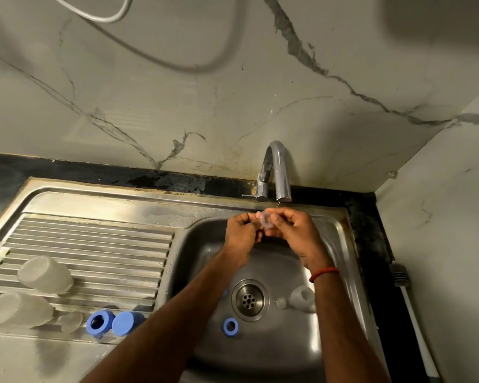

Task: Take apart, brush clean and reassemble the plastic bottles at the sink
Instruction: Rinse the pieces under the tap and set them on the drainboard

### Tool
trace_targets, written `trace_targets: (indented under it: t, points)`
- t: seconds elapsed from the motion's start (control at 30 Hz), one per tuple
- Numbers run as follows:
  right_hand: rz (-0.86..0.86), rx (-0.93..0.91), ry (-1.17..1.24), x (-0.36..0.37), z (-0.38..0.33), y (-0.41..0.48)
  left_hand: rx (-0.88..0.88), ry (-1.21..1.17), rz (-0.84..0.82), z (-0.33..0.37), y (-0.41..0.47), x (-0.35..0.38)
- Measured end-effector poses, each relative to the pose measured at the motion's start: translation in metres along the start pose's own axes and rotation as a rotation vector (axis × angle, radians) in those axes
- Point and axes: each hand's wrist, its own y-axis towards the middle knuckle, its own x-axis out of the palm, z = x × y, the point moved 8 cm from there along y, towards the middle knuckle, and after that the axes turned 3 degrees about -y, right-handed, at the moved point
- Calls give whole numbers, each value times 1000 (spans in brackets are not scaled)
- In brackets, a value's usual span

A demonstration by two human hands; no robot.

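Note:
Both hands are raised over the steel sink basin, just below the tap spout. My left hand and my right hand together pinch a small clear plastic ring-shaped bottle part; a thin wire end sticks up by the spout. Two clear bottle bodies lie on the ribbed drainboard. Beside them sit a clear part, a blue screw ring and a blue cap. In the basin lie a blue ring and clear parts.
The round drain sits mid-basin. A brush with a white handle lies on the dark counter at the right. The tap lever stands at the sink's back edge. A marbled wall rises behind, with a hose hanging above.

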Motion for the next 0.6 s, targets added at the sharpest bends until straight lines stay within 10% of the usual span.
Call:
trace_targets:
  t: [0.27,0.6]
  points:
    - [221,104,121,5,2,-6,246,540,66,17,5,9]
    - [280,12,-276,-8,-7,-4,-70,-128,20,-19,-10,14]
